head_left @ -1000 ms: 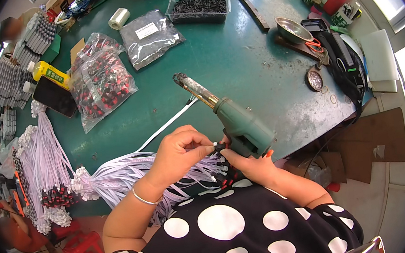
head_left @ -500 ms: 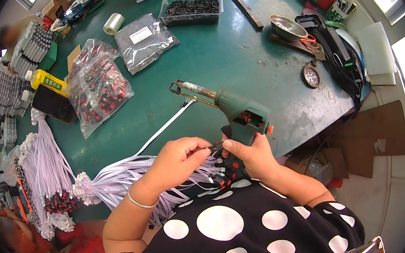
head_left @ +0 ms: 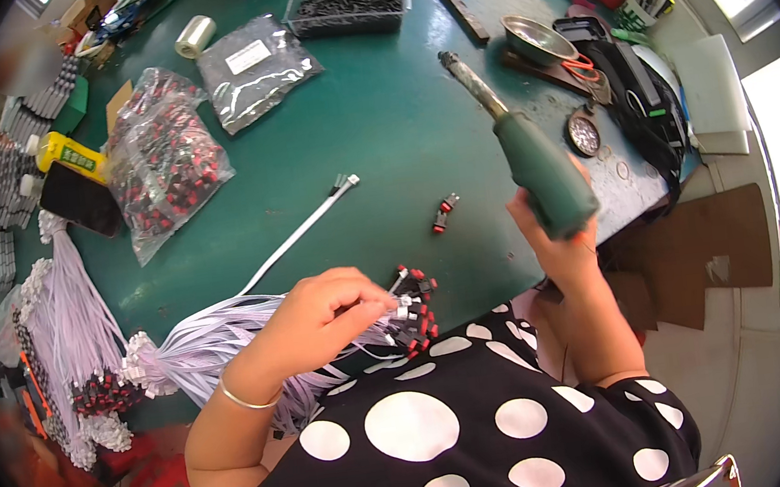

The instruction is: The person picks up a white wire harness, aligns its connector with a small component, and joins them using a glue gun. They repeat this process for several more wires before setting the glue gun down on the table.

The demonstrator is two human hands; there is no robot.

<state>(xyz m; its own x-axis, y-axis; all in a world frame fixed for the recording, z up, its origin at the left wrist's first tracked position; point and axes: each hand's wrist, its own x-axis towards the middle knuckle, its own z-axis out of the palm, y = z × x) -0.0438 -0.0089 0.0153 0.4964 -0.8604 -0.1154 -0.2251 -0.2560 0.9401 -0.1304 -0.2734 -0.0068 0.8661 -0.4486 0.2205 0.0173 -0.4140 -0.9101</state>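
Note:
My left hand (head_left: 326, 318) is curled at the right end of a bundle of white cables (head_left: 226, 325), thumb and fingers drawn together. What its fingertips pinch, if anything, is hidden. Red and black connector ends (head_left: 420, 312) cluster just past them. My right hand (head_left: 551, 239) is wrapped round a green blow torch (head_left: 540, 169), its metal barrel pointing up and left, away from the cables. Between the hands, farther in, a small red-and-black part (head_left: 445, 213) lies on the table. One white cable (head_left: 298, 237) stretches away from the bundle.
The green table (head_left: 330, 135) carries a bag of red-and-black parts (head_left: 170, 168), a grey bag (head_left: 255, 71) and a bin of black pieces (head_left: 349, 8). At the right are a metal bowl (head_left: 538, 39) and a black case (head_left: 632, 86). More cables (head_left: 84, 298) hang left.
My right hand has moved right with the torch, away from the cable ends and my left hand. The small red-and-black part now shows on the table. My left hand stays by the bundle.

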